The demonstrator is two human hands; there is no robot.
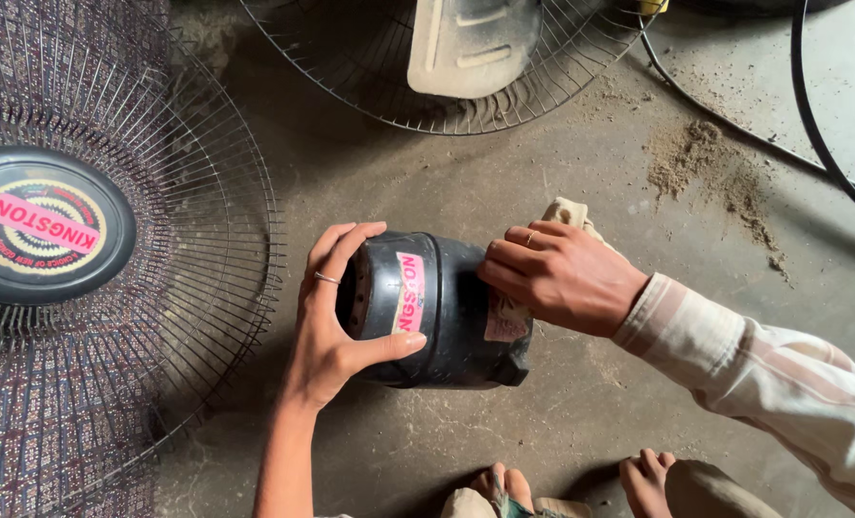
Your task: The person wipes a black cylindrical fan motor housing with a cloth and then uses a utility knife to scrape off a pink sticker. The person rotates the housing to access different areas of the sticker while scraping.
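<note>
A black plastic fan motor cover (pixel 447 317) with pink and pale stickers lies on its side on the concrete floor. My left hand (pixel 336 317) grips its open left end, thumb across the front. My right hand (pixel 562 273) presses a beige cloth (pixel 567 213) against the cover's right end; most of the cloth is hidden under the hand. Both hands wear a ring.
A round wire fan guard (pixel 207 240) with a black centre badge lies at the left over a patterned mat. Another guard (pixel 543 86) with a pale blade (pixel 471 43) sits at the top. Sawdust (pixel 706 163), black cables (pixel 811 125) and my bare toes (pixel 581 484) are also visible.
</note>
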